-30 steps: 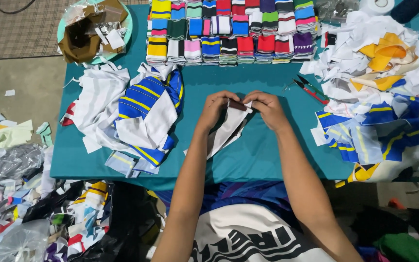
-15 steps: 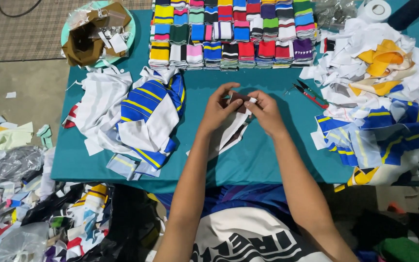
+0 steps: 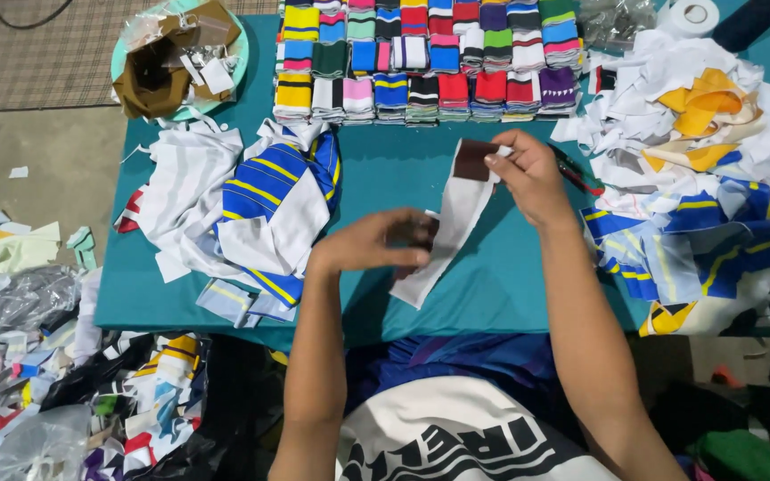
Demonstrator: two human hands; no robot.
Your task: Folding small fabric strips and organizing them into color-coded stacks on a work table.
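Hands [image 3: 456,209] now apart, stretching strip [image 3: 452,227]

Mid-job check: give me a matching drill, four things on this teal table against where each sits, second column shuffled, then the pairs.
Things:
1. white fabric strip with dark brown end
2. rows of folded multicoloured striped fabric pieces
3. blue, white and yellow striped cloth heap
4. white and yellow fabric scrap pile

Places:
A. table's right side
B. left of the hands
C. far edge of the teal table
D. held between the left hand and right hand

Pairs: 1-D, 2-C, 3-B, 4-A
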